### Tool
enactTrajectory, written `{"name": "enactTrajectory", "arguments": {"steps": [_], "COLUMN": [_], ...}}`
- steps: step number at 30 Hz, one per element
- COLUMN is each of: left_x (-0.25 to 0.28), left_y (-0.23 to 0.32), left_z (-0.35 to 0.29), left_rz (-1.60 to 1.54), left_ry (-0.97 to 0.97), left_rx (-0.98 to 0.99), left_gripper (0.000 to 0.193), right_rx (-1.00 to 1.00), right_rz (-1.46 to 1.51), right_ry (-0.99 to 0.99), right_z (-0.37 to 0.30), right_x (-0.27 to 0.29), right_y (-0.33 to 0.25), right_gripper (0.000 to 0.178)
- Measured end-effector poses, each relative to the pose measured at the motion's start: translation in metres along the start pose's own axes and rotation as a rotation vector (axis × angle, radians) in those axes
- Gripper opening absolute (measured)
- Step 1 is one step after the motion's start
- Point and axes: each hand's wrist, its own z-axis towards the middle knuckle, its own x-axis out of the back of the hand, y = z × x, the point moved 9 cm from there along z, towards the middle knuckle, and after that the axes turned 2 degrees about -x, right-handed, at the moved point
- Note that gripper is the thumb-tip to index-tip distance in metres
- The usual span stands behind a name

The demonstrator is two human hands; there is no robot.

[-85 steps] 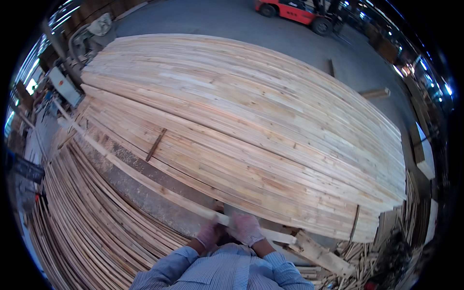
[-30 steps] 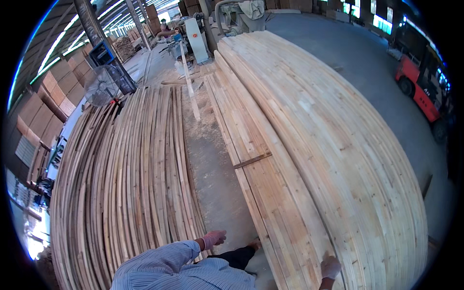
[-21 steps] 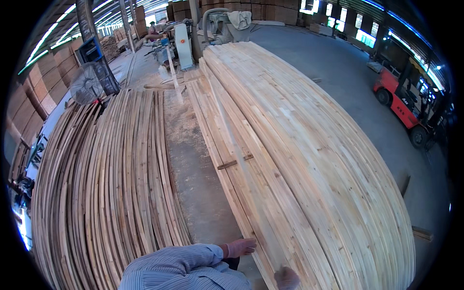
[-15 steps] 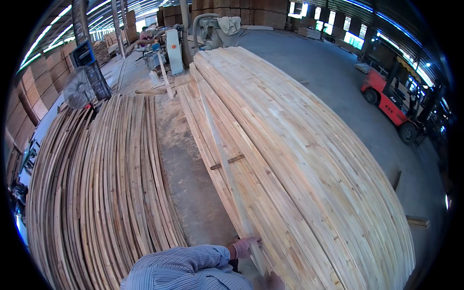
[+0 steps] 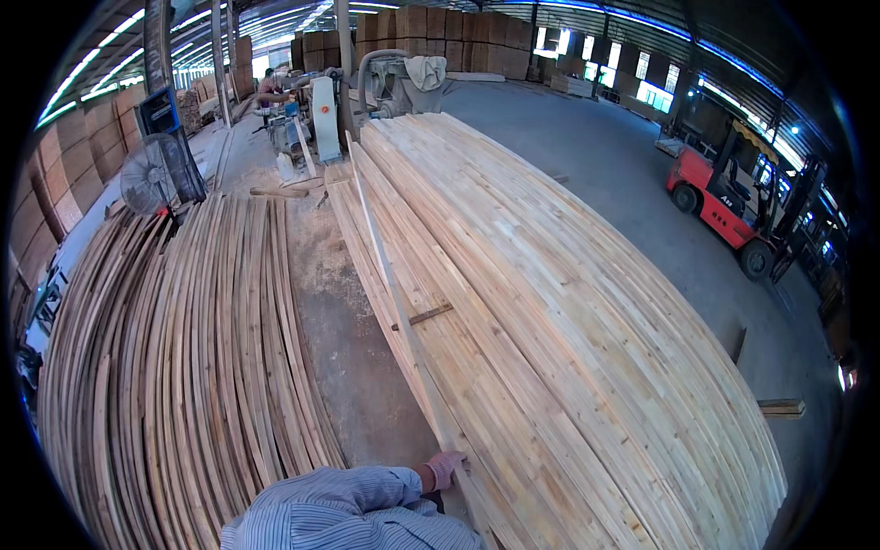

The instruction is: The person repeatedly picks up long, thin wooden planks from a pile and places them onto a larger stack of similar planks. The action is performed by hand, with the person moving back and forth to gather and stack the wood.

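Note:
A long, narrow pale wood strip [image 5: 378,240] slants along the left side of a broad stack of light boards [image 5: 587,302]. My left hand [image 5: 446,467], in a pinkish glove, is closed around the strip near its close end. The blue striped sleeve [image 5: 339,490] of that arm comes in from the lower edge. A short dark stick [image 5: 429,315] lies crosswise on the lower boards, partly under the strip. My right hand is out of the picture.
Across a sawdust-strewn aisle [image 5: 335,353], many rough strips [image 5: 183,367] are piled at left. A large fan [image 5: 151,179] stands behind them. Woodworking machinery [image 5: 325,119] sits at the far end. A red forklift [image 5: 724,206] is parked at the right.
My right hand, blurred at the strip's close end before, has left the view. The view has tilted up a little. The left hand keeps its hold, and the strip's far end has shifted slightly.

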Motion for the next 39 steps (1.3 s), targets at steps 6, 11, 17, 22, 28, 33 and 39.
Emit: {"name": "enactTrajectory", "arguments": {"steps": [6, 11, 17, 22, 28, 33, 39], "left_x": [0.053, 0.076, 0.121, 0.156, 0.081, 0.058, 0.065], "left_y": [0.011, 0.119, 0.234, 0.253, 0.153, 0.020, 0.024], "left_z": [0.037, -0.002, 0.005, 0.003, -0.031, -0.049, -0.055], "left_rz": [-0.070, -0.001, 0.122, -0.075, -0.228, -0.231, -0.192], "left_ry": [-0.193, -0.115, 0.041, 0.210, -0.218, -0.406, -0.241], "left_rx": [0.023, -0.135, -0.276, -0.322, -0.219, 0.052, -0.003], "left_gripper": [0.017, 0.015, 0.017, 0.023, 0.032, 0.035, 0.035], "right_rx": [0.016, 0.045, 0.118, 0.001, 0.139, 0.474, 0.117], "right_rz": [-0.013, -0.059, -0.124, -0.250, -0.281, -0.069, 0.504], "right_ry": [0.012, 0.019, 0.048, -0.133, -0.268, -0.296, -0.530], "right_z": [-0.006, -0.011, -0.019, 0.009, 0.038, 0.064, 0.042], "right_x": [-0.011, -0.016, -0.013, -0.013, -0.015, -0.058, -0.039], "right_y": [0.015, 0.034, 0.057, 0.029, -0.090, -0.153, -0.217], "right_gripper": [0.040, 0.040, 0.041, 0.039, 0.037, 0.034, 0.055]}}
